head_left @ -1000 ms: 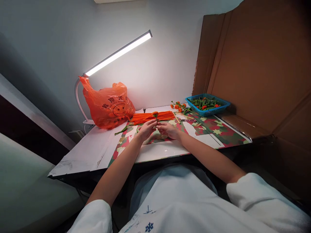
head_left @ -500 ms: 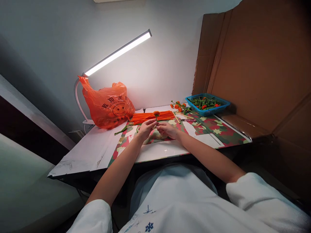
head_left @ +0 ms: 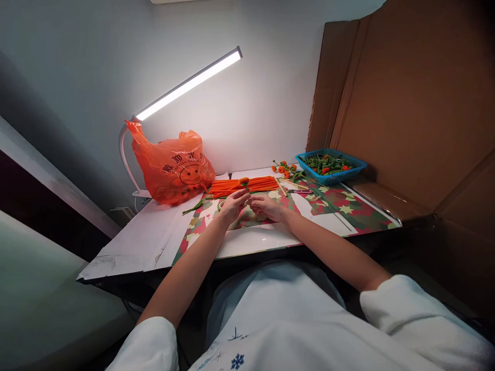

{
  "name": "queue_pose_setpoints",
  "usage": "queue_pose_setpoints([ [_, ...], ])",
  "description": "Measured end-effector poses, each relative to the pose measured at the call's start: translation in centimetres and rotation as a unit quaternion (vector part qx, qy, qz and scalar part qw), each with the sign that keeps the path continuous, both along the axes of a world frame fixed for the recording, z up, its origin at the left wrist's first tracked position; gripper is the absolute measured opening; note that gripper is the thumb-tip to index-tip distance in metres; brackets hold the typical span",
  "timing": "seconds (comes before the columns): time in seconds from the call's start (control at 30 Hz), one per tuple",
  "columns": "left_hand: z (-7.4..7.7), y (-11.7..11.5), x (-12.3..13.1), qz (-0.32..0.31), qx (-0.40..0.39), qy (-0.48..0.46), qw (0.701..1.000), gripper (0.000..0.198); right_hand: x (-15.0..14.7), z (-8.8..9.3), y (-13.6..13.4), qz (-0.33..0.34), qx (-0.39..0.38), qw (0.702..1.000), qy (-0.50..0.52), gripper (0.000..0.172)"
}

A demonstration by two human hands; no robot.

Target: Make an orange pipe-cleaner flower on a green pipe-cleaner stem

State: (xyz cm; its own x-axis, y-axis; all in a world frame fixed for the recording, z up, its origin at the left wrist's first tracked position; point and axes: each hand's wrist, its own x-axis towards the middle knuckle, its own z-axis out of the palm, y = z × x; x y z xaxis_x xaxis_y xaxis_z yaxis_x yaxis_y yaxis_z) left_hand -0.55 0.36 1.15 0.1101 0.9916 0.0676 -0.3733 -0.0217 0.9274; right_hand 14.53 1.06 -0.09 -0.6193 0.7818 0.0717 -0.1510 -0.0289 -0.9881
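Observation:
A small orange flower [head_left: 244, 182] with a green base stands up between my two hands over the table. My left hand [head_left: 235, 204] pinches near its stem from the left. My right hand [head_left: 266, 206] meets it from the right, fingertips closed at the lower part of the stem. The fingers cover most of the stem. Just behind lies a bundle of orange pipe cleaners [head_left: 228, 186]. Partly hidden by my left hand is a round roll of tape [head_left: 221, 205]. Green pieces [head_left: 192, 207] lie to the left.
An orange plastic bag [head_left: 174, 170] stands at the back left below a lit lamp [head_left: 189, 85]. At the back right, a blue basket [head_left: 332, 179] holds green and orange pieces. Finished-looking orange flowers [head_left: 284, 169] and pink-handled scissors [head_left: 300, 191] lie beside it. Cardboard [head_left: 406, 103] walls the right side.
The flower head has tipped to the left and slightly down between my fingers. Both hands stay in nearly the same place.

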Motion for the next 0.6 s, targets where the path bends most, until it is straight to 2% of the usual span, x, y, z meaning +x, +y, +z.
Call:
queue_pose_setpoints([
  [0.2,-0.2,0.17,0.25,-0.008,-0.001,-0.004,1.0,0.042,-0.13,-0.19,0.18,0.01,-0.014,1.0,0.012,0.022],
  [0.33,-0.34,0.19,0.22,-0.018,0.008,-0.001,1.0,0.04,-0.11,-0.41,0.32,0.01,0.006,1.0,0.003,0.02],
  [0.47,-0.41,0.21,0.11,-0.026,0.018,0.011,0.999,0.037,0.11,-0.07,0.06,-0.01,0.071,0.997,-0.038,0.018],
  [0.6,-0.56,0.38,0.06,-0.018,0.025,0.004,1.0,0.04,0.18,0.45,-0.18,-0.054,0.179,0.978,-0.088,0.018],
])
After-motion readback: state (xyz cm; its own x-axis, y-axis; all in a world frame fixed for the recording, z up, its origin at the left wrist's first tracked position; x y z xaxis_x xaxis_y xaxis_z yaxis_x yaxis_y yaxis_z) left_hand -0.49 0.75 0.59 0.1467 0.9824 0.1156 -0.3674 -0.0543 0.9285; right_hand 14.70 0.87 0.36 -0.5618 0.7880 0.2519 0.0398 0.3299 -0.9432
